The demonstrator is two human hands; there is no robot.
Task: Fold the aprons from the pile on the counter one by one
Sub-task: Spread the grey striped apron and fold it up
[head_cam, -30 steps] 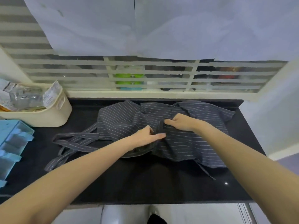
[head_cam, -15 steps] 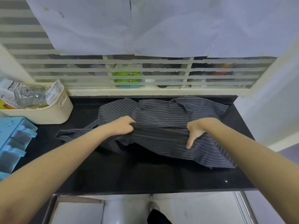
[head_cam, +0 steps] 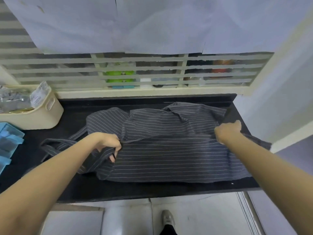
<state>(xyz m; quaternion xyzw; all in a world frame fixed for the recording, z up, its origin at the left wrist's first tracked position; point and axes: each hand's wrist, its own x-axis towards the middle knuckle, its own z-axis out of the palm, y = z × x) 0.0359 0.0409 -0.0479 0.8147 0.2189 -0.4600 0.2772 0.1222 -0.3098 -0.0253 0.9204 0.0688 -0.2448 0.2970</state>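
Two hands hold one striped apron (head_cam: pixel 169 153) spread across the black counter (head_cam: pixel 135 189), its long axis running left-right, parallel to the counter's front edge. Left hand (head_cam: pixel 108 141): fingers curled round a gathered bunch of cloth at the apron's left end, near the counter's middle-left; fingertips partly buried in the folds. Right hand (head_cam: pixel 228 131): closed on the cloth's right end, close to the counter's right edge, knuckles up; exact pinch hidden behind the hand. Cloth betw. the hands looks pulled fairly flat, w/ stripes nearly straight; behind it, toward the back edge, more striped fabric (head_cam: pixel 152 116) lies rumpled, cannot tell whether it is the same apron or the rest of the pile. Straps (head_cam: pixel 55 145) trail off to the left of the left hand, toward the counter's left edge. A cream basket (head_cam: pixel 42 116) w/ packets sits at the back-left corner; blue tray (head_cam: pixel 8 138) at the left edge. Judged step: stretching the apron out before a first fold. Key relation: each hand sits at one end of the long axis, apron body lying betw. them and a bit toward the front edge; so a fold end-to-end would likely bring one hand across to the other, neither hand clearly nearer the middle. Risk, approx.: loose straps may catch under the fold
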